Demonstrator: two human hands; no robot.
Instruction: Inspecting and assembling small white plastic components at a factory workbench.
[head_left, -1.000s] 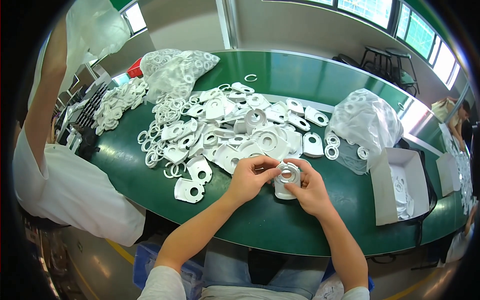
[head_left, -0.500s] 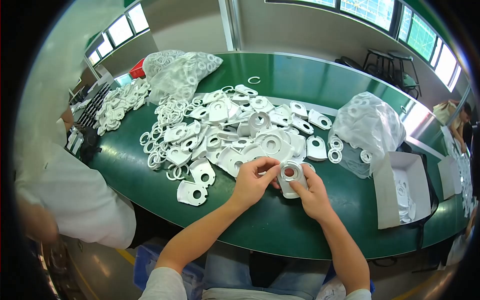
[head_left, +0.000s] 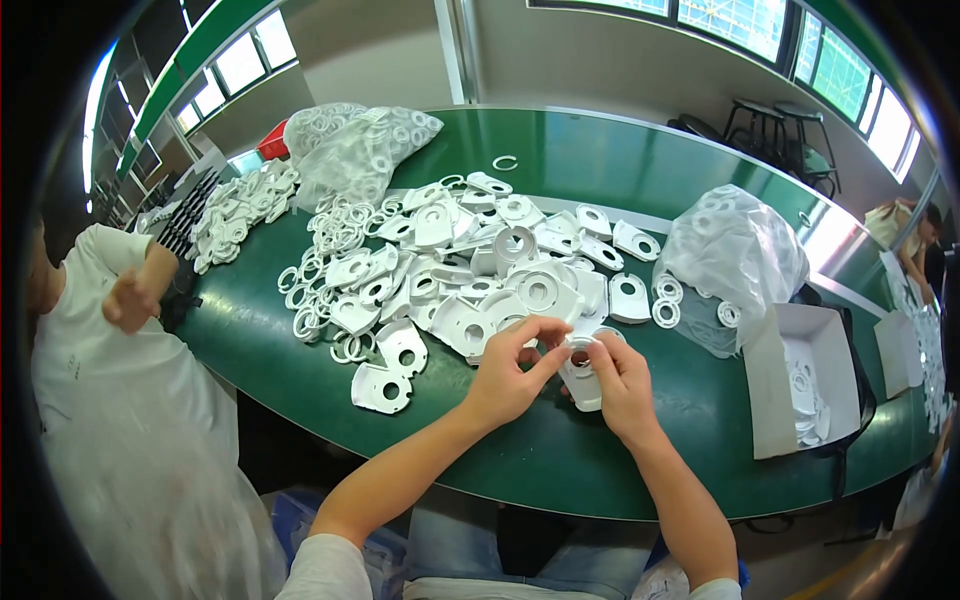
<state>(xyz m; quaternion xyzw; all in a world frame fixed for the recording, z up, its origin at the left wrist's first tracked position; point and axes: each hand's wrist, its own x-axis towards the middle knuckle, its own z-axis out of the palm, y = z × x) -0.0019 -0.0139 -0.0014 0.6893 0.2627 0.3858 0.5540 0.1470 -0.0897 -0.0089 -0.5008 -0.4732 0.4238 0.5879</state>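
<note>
Just above the table's front area, a white plastic plate with a round hole (head_left: 584, 392) is held between my two hands. My right hand (head_left: 625, 385) grips its right side, thumb over the front face. My left hand (head_left: 512, 375) is closed with thumb and fingertips at the plate's upper left edge, near the raised ring round the hole. Fingers partly cover that ring, so whether it is a separate piece cannot be made out. Beyond my hands lies a heap of similar white plates (head_left: 435, 225), with loose white rings (head_left: 340, 225) along its left side.
A clear bag of white rings (head_left: 735, 240) stands right, behind an open white box (head_left: 758, 400) holding white parts. Another filled bag (head_left: 360, 150) lies at the back left. A co-worker in a white shirt (head_left: 130, 340) is close on the left. Black stools (head_left: 765, 125) stand beyond the green table (head_left: 600, 470).
The plate has dipped slightly and tilted, and my right thumb has moved up toward its ring. At left, the co-worker has shifted, with a hand now raised in view.
</note>
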